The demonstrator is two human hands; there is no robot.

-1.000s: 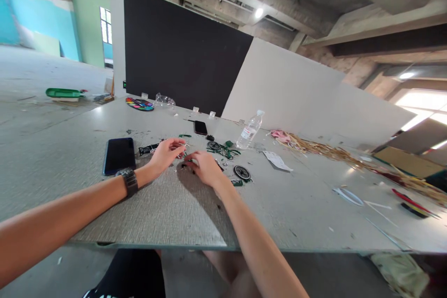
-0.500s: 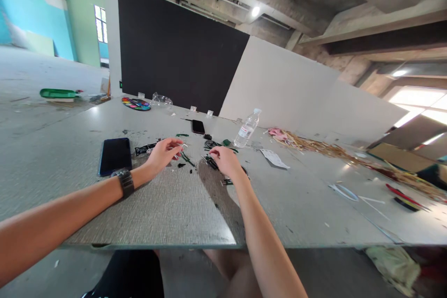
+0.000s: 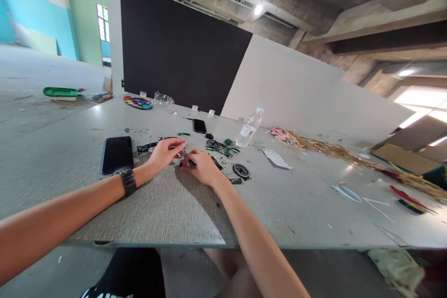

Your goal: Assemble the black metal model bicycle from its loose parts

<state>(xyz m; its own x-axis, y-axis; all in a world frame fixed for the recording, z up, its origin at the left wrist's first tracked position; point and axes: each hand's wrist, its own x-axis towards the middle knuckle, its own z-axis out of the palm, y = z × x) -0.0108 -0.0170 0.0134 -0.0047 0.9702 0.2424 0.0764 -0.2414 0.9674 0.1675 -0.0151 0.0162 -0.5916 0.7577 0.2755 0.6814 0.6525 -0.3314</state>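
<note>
I see left hand point(image 3: 164, 153) and right hand point(image 3: 202, 167) at frame centre on the table point(image 3: 167, 209), fingertips meeting over small green parts point(image 3: 185, 154); grip state unclear. Phone point(image 3: 118, 154) left.

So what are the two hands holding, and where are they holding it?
The left hand pinches a thin silvery piece at its fingertips. The right hand rests on small green and black parts on the table; whether it grips one cannot be told.

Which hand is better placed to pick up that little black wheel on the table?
Right, probably. The right hand rests just beside the black wheel, while the left hand sits farther away, across the right hand.
</note>
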